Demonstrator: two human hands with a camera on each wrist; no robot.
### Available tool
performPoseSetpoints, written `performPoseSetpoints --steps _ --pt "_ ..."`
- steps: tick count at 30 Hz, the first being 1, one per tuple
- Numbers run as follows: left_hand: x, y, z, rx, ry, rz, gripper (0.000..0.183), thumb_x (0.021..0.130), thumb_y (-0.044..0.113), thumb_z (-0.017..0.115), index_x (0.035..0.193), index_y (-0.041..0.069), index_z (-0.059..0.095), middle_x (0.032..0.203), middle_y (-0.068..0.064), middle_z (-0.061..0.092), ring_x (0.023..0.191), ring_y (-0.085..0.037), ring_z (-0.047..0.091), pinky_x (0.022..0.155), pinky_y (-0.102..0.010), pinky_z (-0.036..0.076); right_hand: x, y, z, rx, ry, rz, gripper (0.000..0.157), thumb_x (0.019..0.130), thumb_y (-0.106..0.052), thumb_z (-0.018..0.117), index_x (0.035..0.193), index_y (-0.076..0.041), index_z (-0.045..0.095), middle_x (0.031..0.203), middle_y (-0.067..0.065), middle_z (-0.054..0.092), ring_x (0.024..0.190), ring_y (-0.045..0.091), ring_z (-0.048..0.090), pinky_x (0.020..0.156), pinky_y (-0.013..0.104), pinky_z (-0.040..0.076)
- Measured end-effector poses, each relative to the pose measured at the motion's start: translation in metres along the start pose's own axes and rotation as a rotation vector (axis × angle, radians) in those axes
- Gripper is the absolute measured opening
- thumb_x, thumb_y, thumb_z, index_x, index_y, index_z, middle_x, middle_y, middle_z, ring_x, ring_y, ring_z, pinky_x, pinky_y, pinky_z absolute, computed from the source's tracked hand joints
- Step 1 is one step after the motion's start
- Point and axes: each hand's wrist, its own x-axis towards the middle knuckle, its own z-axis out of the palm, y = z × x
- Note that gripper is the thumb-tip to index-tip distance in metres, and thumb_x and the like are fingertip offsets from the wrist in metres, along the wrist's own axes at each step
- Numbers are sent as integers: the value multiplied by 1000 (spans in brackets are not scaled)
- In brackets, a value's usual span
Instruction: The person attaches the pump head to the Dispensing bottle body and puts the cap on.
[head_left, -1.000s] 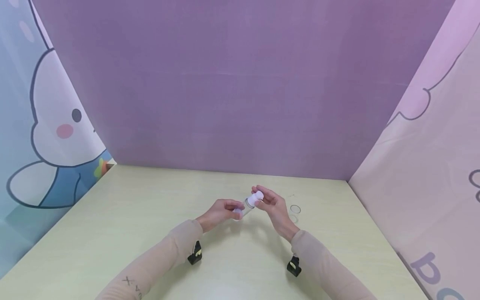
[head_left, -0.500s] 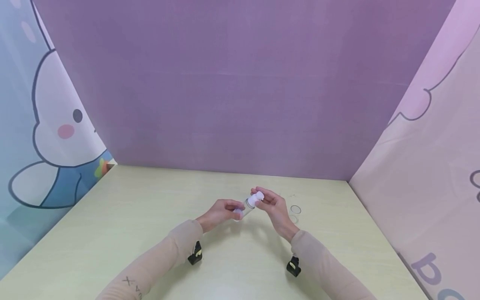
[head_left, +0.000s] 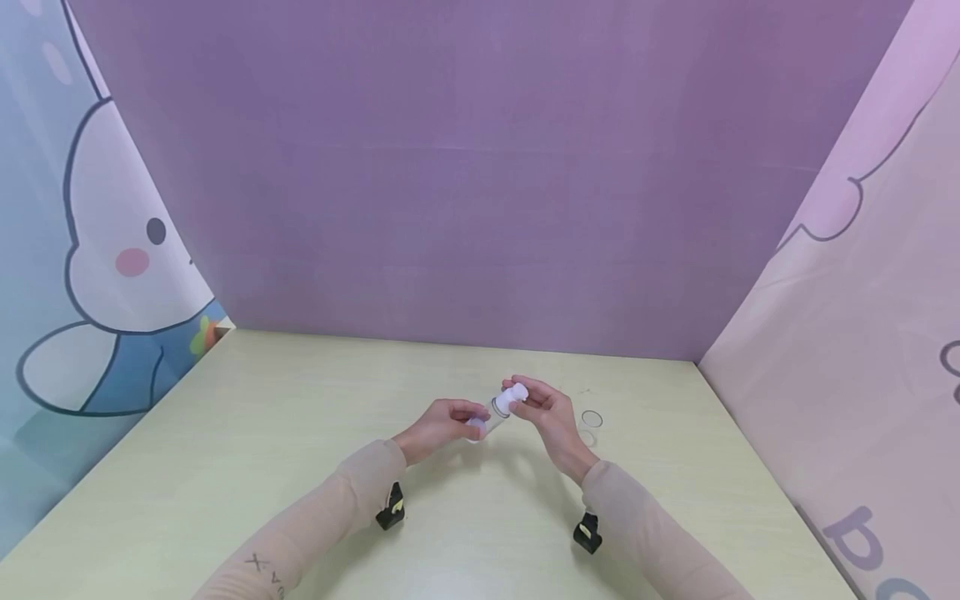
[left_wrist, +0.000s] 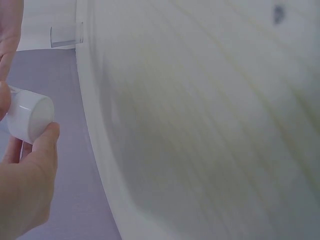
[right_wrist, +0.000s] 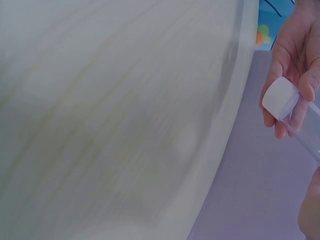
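Both hands hold a small clear bottle between them, tilted up to the right above the table. My left hand grips its lower end, thumb and fingers round the white base. My right hand holds the upper end, thumb on the white top, which has a narrower round head. Dark rings show where the top meets the clear body. In the right wrist view the clear body runs from the white base toward the right hand, mostly out of frame.
A clear, open-ended cylinder with a thin dark rim stands on the pale wooden table, right of the right hand. A purple panel rises behind the table, with printed cloth at both sides. Black camera mounts hang under the wrists.
The right hand's fingers and the white top have shifted very slightly. Otherwise both hands keep the same hold on the bottle in the same place.
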Motion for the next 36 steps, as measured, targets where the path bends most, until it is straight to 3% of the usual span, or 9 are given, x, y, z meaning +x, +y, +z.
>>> performPoseSetpoints --steps 23,31,36 --pt "-4 0 -7 9 22 32 37 82 17 68 117 10 61 122 -10 59 112 -24 53 95 -43 42 8 6 8 -96 95 41 42 77 -5 70 117 -1 58 116 12 63 94 11 63 86 27 50" --pt "3 -4 2 -7 -16 46 38 81 19 70 117 11 61 121 -7 60 111 -22 54 94 -40 44 1 4 1 -125 154 53 42 77 -7 71 117 -1 58 112 7 66 92 9 63 86 26 49" --pt "1 -3 4 -29 -6 36 39 81 18 70 118 12 61 120 -6 61 111 -22 54 95 -40 44 0 3 -1 -131 142 67 40 76 -11 72 114 -5 60 110 4 67 93 9 62 87 26 49"
